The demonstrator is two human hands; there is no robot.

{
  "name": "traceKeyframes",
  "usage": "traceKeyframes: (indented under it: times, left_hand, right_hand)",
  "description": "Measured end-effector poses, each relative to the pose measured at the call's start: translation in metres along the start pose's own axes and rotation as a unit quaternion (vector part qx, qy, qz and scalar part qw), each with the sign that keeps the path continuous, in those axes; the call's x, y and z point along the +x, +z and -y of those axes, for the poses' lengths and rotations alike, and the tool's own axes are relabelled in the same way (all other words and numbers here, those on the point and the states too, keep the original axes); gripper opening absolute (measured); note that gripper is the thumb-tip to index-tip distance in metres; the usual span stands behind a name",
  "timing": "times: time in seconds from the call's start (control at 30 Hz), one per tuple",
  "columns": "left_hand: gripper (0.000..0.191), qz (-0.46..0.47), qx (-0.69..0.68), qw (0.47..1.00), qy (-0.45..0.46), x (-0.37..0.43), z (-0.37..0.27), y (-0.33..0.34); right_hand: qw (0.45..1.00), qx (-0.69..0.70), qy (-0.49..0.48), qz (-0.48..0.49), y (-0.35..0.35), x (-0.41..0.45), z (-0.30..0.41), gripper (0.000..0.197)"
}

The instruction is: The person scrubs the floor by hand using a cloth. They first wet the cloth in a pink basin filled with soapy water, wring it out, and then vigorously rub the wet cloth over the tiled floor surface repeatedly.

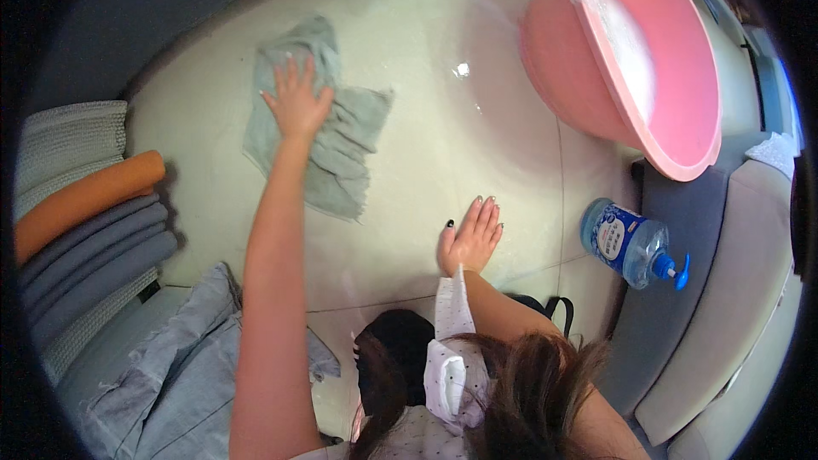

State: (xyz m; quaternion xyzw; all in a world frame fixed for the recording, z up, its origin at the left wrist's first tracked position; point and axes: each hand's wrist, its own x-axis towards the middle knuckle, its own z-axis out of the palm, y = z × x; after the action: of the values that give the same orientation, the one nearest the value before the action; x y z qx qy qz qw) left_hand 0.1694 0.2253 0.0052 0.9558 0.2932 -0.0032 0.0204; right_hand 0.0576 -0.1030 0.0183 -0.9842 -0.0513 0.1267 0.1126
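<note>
My left hand (298, 102) lies flat on a grey-green cloth (345, 163), pressing it to the pale tiled floor (409, 230). Its fingers are spread over the upper part of the cloth, which is rumpled and has frayed edges. Closer to my body, my right hand (471, 241) rests palm down on the bare tiles with the thumb apart and nothing in it. To its upper right stands a pink plastic basin (572, 70) holding white suds (623, 51). A clear pump bottle (617, 236) of blue liquid, with a blue pump and printed label, is right of that hand.
A grey and beige sofa (677, 268) lines the right side. Dark furniture (128, 19) borders the upper left. At left are a woven grey piece (77, 140), an orange fabric edge (96, 195), grey folds (102, 236) and grey fabric (179, 358). Wet shine (461, 69) shows on the floor.
</note>
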Motion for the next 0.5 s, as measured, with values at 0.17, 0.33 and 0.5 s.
traceKeyframes:
  times: [0.17, 0.33, 0.5]
  left_hand:
    - [0.064, -0.020, -0.053, 0.993, 0.107, -0.088, -0.026, -0.006]
    - [0.062, -0.013, -0.064, 0.996, 0.066, -0.096, -0.044, -0.011]
    - [0.061, -0.035, -0.056, 0.996, 0.060, -0.071, -0.045, -0.008]
  right_hand:
    - [1.000, -0.004, 0.001, -0.011, 0.002, -0.001, -0.001, 0.069]
    - [0.999, -0.012, -0.009, -0.035, 0.000, 0.000, -0.006, 0.068]
    - [0.999, -0.006, -0.012, -0.048, -0.001, 0.000, -0.002, 0.067]
